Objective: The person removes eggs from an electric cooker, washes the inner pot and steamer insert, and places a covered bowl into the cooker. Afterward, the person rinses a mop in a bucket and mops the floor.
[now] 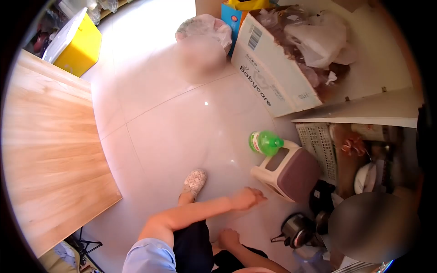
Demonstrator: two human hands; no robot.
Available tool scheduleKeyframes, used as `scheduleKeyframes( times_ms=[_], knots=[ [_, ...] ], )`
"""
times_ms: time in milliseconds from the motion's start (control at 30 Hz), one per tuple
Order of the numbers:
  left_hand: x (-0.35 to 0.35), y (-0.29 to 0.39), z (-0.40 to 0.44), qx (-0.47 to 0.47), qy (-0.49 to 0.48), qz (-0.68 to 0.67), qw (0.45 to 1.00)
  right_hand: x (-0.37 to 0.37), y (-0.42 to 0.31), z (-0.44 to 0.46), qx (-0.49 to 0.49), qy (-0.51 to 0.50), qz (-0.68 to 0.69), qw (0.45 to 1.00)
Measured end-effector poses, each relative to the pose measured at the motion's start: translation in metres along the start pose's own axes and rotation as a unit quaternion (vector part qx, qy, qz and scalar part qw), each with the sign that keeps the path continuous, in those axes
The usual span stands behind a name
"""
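My left hand (248, 199) reaches across in front of my body, its fingers loosely bent and slightly apart, with nothing visible in them. It is near the plastic stool (298, 175), with a gap between them. The stool has a cream frame and a brownish top. My right hand (228, 239) is by my dark trouser legs, fingers curled in; no object shows in it. A green bottle (266, 143) with a pale label is beside the stool's far side. A metal pot (298, 230) sits on the floor to the right of my hands.
A wooden panel (54, 150) takes up the left side. Behind it is a yellow box (82, 45). Ahead, a Babycare carton (268, 73) full of plastic bags leans near a blue bag (233, 22). Shelves with a basket (318, 145) line the right. My shoe (195, 180) is on the tiles.
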State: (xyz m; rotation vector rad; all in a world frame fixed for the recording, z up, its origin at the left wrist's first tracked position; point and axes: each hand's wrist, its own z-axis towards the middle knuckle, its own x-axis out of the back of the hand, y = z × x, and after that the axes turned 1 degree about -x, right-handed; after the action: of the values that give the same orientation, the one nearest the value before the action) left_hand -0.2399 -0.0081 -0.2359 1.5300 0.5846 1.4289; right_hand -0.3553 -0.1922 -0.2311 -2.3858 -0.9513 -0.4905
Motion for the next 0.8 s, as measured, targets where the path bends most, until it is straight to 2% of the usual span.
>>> scheduleKeyframes(
  times_ms=[33,100,133,167,200,267,333,367,400,433,467,500,533,567,600,700,800],
  knots=[
    [0.008,0.003,-0.004,0.052,-0.013,-0.040,0.998,-0.011,-0.006,-0.011,-0.005,0.001,0.002,1.000],
    [0.054,0.022,-0.038,0.178,0.044,-0.045,0.982,-0.031,-0.019,-0.048,0.040,-0.003,-0.006,0.999],
    [0.077,0.037,-0.061,0.238,0.107,-0.074,0.963,-0.018,-0.030,-0.071,0.031,0.006,-0.001,1.000],
    [0.102,0.062,-0.083,0.335,0.187,-0.156,0.910,-0.004,-0.041,-0.100,0.101,0.094,0.061,0.989],
    [0.110,0.071,-0.116,0.350,0.254,-0.063,0.899,0.013,-0.054,-0.135,0.172,0.180,0.120,0.961],
    [0.143,0.128,-0.177,0.471,0.358,-0.083,0.802,0.057,-0.075,-0.195,0.141,0.121,0.154,0.970],
    [0.146,0.165,-0.267,0.512,0.397,-0.070,0.759,0.092,-0.089,-0.240,0.109,0.140,0.144,0.973],
    [0.124,0.163,-0.350,0.580,0.395,-0.136,0.699,0.118,-0.099,-0.264,0.106,0.188,0.154,0.964],
    [0.129,0.189,-0.391,0.632,0.380,-0.189,0.649,0.145,-0.106,-0.285,0.098,0.237,0.159,0.953],
    [0.142,0.221,-0.415,0.698,0.374,-0.241,0.561,0.167,-0.124,-0.304,0.062,0.248,0.181,0.950],
    [0.169,0.224,-0.416,0.666,0.403,-0.208,0.593,0.193,-0.140,-0.322,0.028,0.260,0.202,0.944],
    [0.161,0.260,-0.436,0.712,0.335,-0.248,0.565,0.221,-0.121,-0.320,0.050,0.274,0.192,0.941],
    [0.185,0.279,-0.456,0.722,0.298,-0.258,0.568,0.250,-0.144,-0.354,0.016,0.318,0.204,0.926],
    [0.182,0.283,-0.493,0.710,0.200,-0.267,0.620,0.265,-0.145,-0.355,-0.008,0.332,0.209,0.920],
    [0.190,0.296,-0.504,0.718,0.133,-0.280,0.623,0.277,-0.144,-0.363,-0.030,0.342,0.215,0.914],
    [0.199,0.304,-0.505,0.730,0.042,-0.355,0.583,0.319,-0.149,-0.378,-0.089,0.361,0.217,0.903],
    [0.219,0.255,-0.510,0.684,0.069,-0.484,0.541,0.354,-0.168,-0.387,-0.132,0.361,0.246,0.890]
  ],
)
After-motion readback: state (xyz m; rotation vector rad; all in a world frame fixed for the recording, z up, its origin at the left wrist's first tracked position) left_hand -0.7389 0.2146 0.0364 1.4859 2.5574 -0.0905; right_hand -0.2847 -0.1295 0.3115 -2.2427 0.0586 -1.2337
